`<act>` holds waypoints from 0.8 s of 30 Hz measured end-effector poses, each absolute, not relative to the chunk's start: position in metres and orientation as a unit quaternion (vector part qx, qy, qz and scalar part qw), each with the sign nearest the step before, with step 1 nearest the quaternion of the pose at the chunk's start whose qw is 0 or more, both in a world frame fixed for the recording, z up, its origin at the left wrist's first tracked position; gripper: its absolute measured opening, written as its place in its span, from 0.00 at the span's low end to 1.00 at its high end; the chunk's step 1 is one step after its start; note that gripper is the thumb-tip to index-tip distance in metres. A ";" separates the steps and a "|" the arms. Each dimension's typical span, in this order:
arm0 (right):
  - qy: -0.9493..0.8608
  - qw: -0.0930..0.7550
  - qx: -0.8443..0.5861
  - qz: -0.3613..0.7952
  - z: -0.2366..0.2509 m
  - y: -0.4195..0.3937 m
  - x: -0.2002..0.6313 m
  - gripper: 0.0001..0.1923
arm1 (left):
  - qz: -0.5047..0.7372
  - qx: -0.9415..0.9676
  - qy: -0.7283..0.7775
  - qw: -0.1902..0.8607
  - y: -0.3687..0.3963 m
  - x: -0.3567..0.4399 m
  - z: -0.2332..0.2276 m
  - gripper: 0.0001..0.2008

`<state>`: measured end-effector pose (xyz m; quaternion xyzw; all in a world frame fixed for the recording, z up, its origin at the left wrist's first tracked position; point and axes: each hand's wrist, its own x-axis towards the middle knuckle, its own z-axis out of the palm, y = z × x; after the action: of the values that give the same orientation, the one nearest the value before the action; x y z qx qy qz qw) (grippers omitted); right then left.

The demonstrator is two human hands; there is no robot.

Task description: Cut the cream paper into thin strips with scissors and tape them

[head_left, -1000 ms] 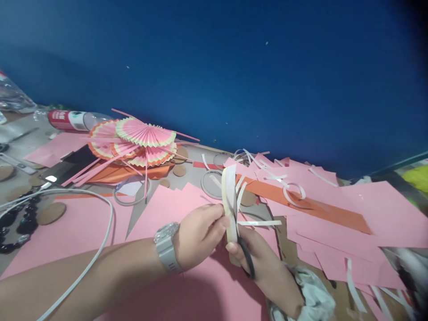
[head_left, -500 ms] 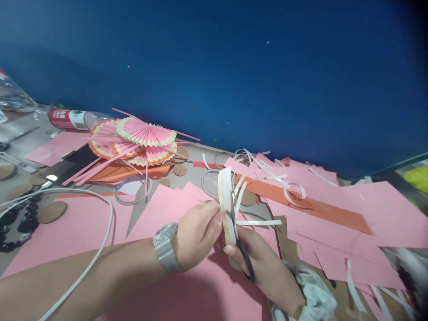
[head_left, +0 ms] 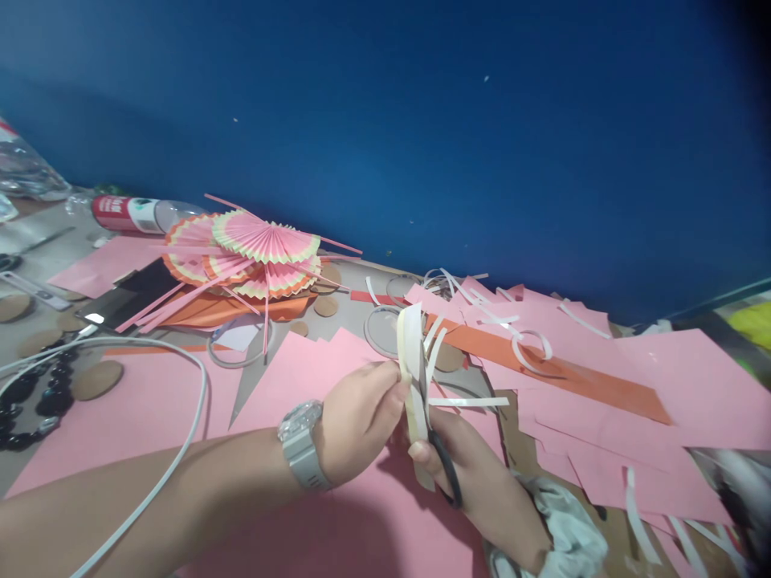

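The single head view looks forward and down from the person's own eye height, tilted so the table slopes from upper left to lower right. It sits close above the left hand point(head_left: 355, 417) and right hand point(head_left: 475, 474), low in the frame. The blue wall point(head_left: 422, 128) fills the upper half, with pink paper sheets point(head_left: 656, 377) spread below.

I see a stack of pleated pink paper fans point(head_left: 259, 253) lying on the bench point(head_left: 355, 309) near the blue wall point(head_left: 422, 120), with a plastic bottle point(head_left: 136, 215) on its side just behind them. A white cable point(head_left: 181, 437) curves across the pink sheets at left, beside black beads point(head_left: 24, 397) and cardboard discs point(head_left: 96, 380). An orange paper strip point(head_left: 560, 373) lies among pink sheets point(head_left: 680, 385) on the right.
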<state>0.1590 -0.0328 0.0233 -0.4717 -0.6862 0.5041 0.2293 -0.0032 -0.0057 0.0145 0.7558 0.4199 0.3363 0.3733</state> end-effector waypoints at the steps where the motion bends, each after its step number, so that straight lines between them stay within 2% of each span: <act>1: -0.686 0.226 -0.474 0.503 0.023 -0.033 0.160 0.24 | 0.336 0.755 0.418 0.378 -0.006 -0.003 0.015 0.15; 6: -0.690 0.204 -0.472 0.510 0.022 -0.033 0.161 0.22 | 0.350 0.748 0.405 0.393 -0.006 -0.004 0.014 0.14; 15: -0.685 0.224 -0.466 0.514 0.021 -0.034 0.159 0.23 | 0.340 0.749 0.413 0.392 -0.006 -0.003 0.014 0.13; 24: -0.650 0.239 -0.444 0.568 0.019 -0.035 0.161 0.19 | 0.337 0.745 0.410 0.403 -0.006 -0.004 0.015 0.14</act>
<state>0.1607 -0.0346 0.0188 -0.4444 -0.6503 0.5677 0.2393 -0.0040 -0.0058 0.0155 0.7455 0.4098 0.3372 0.4033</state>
